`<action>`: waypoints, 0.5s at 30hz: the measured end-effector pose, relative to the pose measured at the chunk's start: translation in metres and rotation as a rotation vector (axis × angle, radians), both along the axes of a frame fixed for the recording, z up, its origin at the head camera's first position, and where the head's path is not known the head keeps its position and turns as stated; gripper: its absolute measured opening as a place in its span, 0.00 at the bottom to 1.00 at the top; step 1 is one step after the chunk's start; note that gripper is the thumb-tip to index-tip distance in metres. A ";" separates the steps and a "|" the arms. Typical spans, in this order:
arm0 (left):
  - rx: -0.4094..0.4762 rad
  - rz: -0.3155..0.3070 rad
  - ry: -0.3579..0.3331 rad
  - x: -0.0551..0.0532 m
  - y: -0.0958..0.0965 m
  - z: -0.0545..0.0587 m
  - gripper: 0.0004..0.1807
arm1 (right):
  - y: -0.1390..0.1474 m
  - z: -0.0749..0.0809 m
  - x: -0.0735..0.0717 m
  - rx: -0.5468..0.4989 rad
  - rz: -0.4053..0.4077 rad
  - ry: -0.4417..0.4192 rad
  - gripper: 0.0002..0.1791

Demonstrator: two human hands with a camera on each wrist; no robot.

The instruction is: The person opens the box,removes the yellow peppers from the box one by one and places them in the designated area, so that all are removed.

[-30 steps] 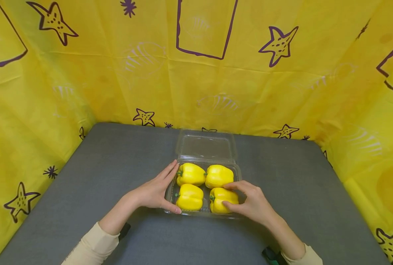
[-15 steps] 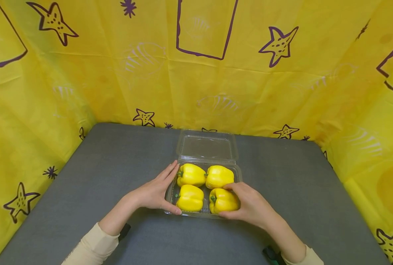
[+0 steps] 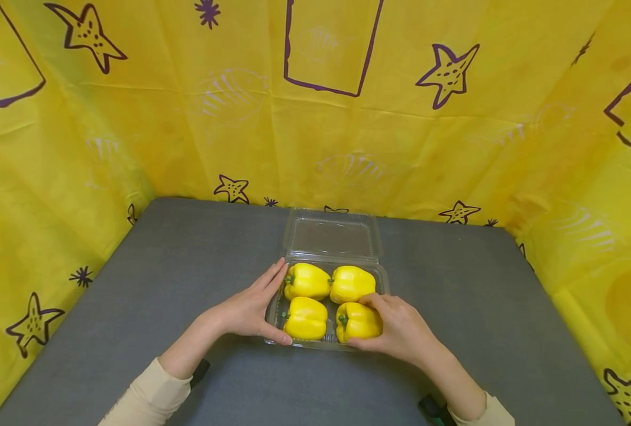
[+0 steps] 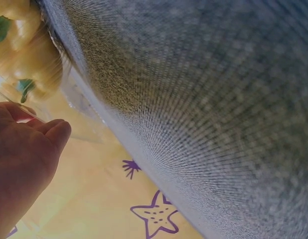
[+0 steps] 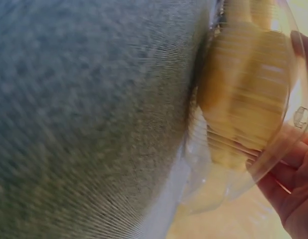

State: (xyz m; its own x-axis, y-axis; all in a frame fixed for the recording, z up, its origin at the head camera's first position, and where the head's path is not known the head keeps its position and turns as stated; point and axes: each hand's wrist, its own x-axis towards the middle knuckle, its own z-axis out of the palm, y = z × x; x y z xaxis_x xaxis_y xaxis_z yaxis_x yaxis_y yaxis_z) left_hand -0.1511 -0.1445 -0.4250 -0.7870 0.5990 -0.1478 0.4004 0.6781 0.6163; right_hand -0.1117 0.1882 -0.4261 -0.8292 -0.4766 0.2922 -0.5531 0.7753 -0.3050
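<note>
A clear plastic clamshell container (image 3: 329, 346) lies with its lid folded back on the grey table. Inside are two back bell peppers and two front ones, all yellow. My right hand (image 3: 403, 328) grips the front-right bell pepper (image 3: 359, 322), thumb along its near side and fingers at its far side; its green stem points left. Along the container's left edge rests my left hand (image 3: 246, 307), fingers straight and thumb at the front corner. The right wrist view shows this bell pepper (image 5: 243, 84) through the ribbed clear wall, with my right hand (image 5: 298, 189) at the rim.
Behind the base, the clear lid (image 3: 332, 236) lies near the table's back edge. A yellow curtain (image 3: 315, 130) with starfish drawings surrounds the grey table (image 3: 198, 248) at the back and sides. The front-left bell pepper (image 3: 306, 318) sits beside the gripped one.
My right thumb has slid from the top of the front-right bell pepper down to its near side. That pepper has turned slightly, showing more of its stem end. The left hand stays in place.
</note>
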 end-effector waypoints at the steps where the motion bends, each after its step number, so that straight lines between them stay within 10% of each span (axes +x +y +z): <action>1: -0.001 -0.001 0.001 0.000 0.000 0.000 0.75 | 0.000 0.000 0.000 -0.013 -0.003 -0.002 0.39; 15: -0.002 -0.006 0.012 0.000 -0.001 -0.002 0.75 | 0.003 -0.010 -0.002 -0.144 0.018 0.068 0.37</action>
State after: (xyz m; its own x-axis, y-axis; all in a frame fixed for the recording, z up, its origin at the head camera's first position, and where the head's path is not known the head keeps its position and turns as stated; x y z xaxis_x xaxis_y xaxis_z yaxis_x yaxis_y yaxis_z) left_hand -0.1513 -0.1459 -0.4273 -0.7853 0.6031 -0.1396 0.4115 0.6771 0.6101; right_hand -0.1141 0.1910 -0.4364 -0.7967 -0.4406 0.4137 -0.5899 0.7156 -0.3741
